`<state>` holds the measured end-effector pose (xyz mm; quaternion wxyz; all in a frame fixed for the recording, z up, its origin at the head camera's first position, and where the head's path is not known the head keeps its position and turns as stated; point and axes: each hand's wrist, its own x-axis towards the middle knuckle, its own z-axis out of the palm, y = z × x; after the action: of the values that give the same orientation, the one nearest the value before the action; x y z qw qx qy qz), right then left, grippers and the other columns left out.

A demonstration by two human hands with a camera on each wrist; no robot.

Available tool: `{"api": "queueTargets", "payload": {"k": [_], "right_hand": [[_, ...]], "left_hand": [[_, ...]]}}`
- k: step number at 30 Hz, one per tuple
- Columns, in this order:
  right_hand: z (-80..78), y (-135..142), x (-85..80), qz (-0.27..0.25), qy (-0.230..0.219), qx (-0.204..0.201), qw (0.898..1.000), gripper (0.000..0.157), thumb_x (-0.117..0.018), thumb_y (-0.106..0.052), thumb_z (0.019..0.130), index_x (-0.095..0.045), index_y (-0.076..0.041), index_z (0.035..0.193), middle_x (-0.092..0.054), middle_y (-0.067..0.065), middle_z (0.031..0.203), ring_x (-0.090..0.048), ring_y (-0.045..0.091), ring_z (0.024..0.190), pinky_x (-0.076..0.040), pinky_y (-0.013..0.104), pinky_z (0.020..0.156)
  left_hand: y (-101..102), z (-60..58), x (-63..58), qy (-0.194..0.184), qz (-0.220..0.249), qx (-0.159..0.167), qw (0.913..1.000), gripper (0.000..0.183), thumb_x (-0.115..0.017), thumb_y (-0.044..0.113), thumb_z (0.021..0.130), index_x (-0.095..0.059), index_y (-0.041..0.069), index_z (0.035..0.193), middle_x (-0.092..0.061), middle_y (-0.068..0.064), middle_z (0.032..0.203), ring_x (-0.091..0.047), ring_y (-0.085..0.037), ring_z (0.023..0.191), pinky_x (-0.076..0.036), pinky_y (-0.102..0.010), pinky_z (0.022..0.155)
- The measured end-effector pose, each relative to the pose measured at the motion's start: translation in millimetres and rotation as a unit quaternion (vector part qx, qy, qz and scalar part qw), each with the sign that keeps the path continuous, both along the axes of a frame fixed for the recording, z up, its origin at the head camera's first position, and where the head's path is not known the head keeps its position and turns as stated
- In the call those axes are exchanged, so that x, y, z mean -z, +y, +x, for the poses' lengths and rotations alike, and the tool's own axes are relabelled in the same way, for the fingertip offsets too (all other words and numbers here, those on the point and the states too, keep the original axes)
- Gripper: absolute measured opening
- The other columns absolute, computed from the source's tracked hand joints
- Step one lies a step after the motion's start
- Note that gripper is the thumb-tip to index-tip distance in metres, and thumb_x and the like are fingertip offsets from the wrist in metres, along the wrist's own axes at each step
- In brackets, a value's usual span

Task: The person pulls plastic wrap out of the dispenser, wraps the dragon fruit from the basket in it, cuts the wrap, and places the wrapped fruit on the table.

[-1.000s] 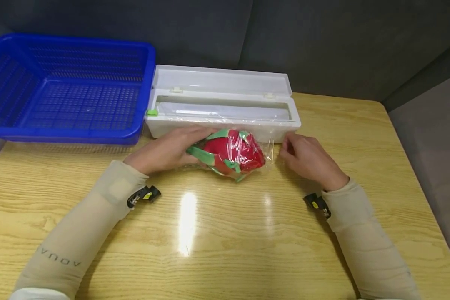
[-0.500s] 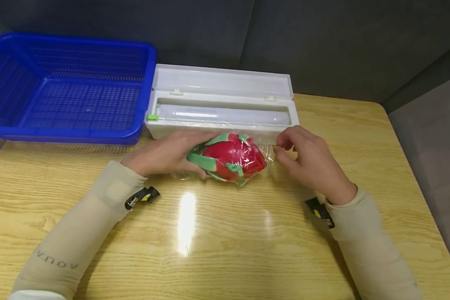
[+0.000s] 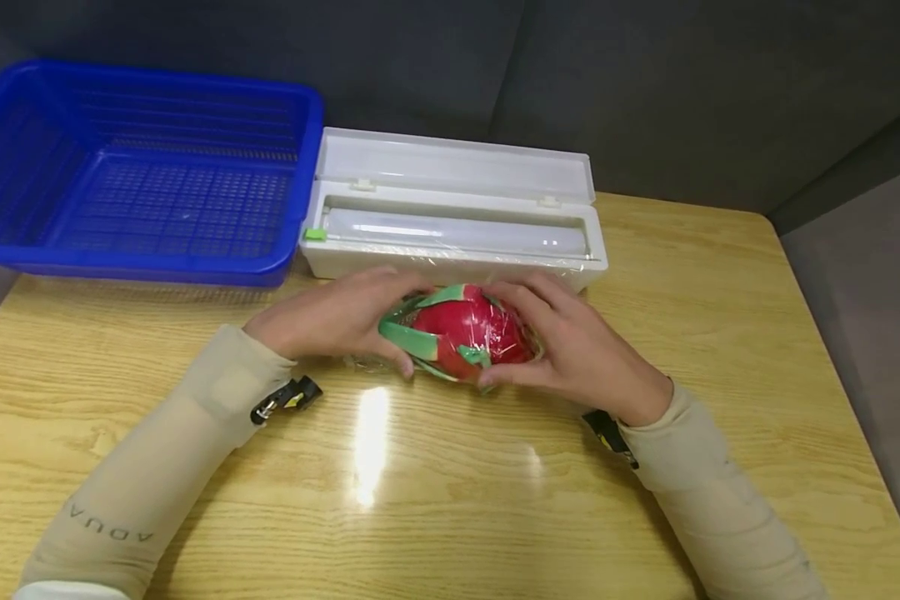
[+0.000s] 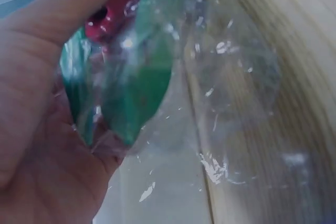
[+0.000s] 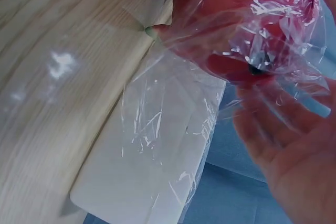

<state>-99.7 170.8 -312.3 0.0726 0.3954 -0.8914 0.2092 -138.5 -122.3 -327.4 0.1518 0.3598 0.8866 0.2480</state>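
A red dragon fruit (image 3: 471,327) with green leaf-like scales is covered in clear plastic wrap (image 4: 231,72), just in front of a white cling film box. My left hand (image 3: 345,317) grips its leafy left end, thumb in front and fingers behind. Around the right end curves my right hand (image 3: 573,346), its thumb near the front and its fingers over the far side. Loose, crinkled film sticks out past the green tips in the left wrist view. In the right wrist view, film lies across the fingers of the right hand (image 5: 294,140) and spreads over the box (image 5: 131,171).
The cling film box (image 3: 330,267) stands with its lid (image 3: 457,167) raised, a film roll (image 3: 450,235) inside and a green slider (image 3: 315,235) at its left end. A blue plastic basket (image 3: 195,268) stands left of it. The wooden table (image 3: 450,508) ends near a dark partition.
The right hand has moved left from beside the film's edge onto the fruit's right end. The film no longer stretches out to the right. My left hand keeps its hold on the dragon fruit.
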Motion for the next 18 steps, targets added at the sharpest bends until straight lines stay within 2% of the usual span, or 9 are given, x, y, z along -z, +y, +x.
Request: {"api": "queueTargets", "payload": {"k": [4, 7, 12, 18], "right_hand": [[1.0, 0, 0.4, -0.003, -0.003, -0.004, 1.000, 0.090, -0.092, -0.051, 0.071, -0.057, -0.009, 0.142, -0.059, 0.008, 0.137, -0.058, 0.022, 0.125, -0.062, 0.041, 0.097], [1.1, -1, 0.2, -0.002, -0.003, -0.007, 1.000, 0.088, -0.091, -0.052, 0.073, -0.058, -0.009, 0.142, -0.060, 0.008, 0.136, -0.059, 0.021, 0.123, -0.063, 0.040, 0.096], [1.8, -1, -0.2, 0.003, 0.006, -0.009, 1.000, 0.089, -0.090, -0.055, 0.072, -0.059, -0.009, 0.142, -0.062, 0.008, 0.133, -0.062, 0.020, 0.119, -0.063, 0.040, 0.094], [4.2, -1, -0.9, -0.003, 0.025, -0.014, 1.000, 0.093, -0.090, -0.058, 0.069, -0.060, -0.008, 0.141, -0.065, 0.008, 0.129, -0.064, 0.020, 0.114, -0.063, 0.039, 0.092]], "left_hand": [[1, 4.3, -1.7, 0.000, -0.011, -0.003, 0.9999, 0.099, -0.090, 0.057, 0.069, -0.051, 0.016, 0.149, -0.062, -0.002, 0.140, -0.057, -0.022, 0.128, -0.053, -0.044, 0.110], [2, 7.7, -1.6, 0.006, -0.011, -0.002, 0.9999, 0.098, -0.090, 0.057, 0.069, -0.051, 0.014, 0.148, -0.064, -0.003, 0.138, -0.061, -0.021, 0.122, -0.056, -0.043, 0.105], [1, 11.4, -0.7, 0.011, -0.005, 0.001, 0.9999, 0.093, -0.089, 0.058, 0.071, -0.052, 0.016, 0.146, -0.068, 0.002, 0.127, -0.066, -0.016, 0.105, -0.059, -0.037, 0.095], [-1, 13.4, -1.0, 0.000, -0.003, -0.009, 1.0000, 0.090, -0.090, 0.058, 0.070, -0.049, 0.018, 0.140, -0.069, -0.002, 0.132, -0.068, -0.017, 0.107, -0.061, -0.039, 0.094]]}}
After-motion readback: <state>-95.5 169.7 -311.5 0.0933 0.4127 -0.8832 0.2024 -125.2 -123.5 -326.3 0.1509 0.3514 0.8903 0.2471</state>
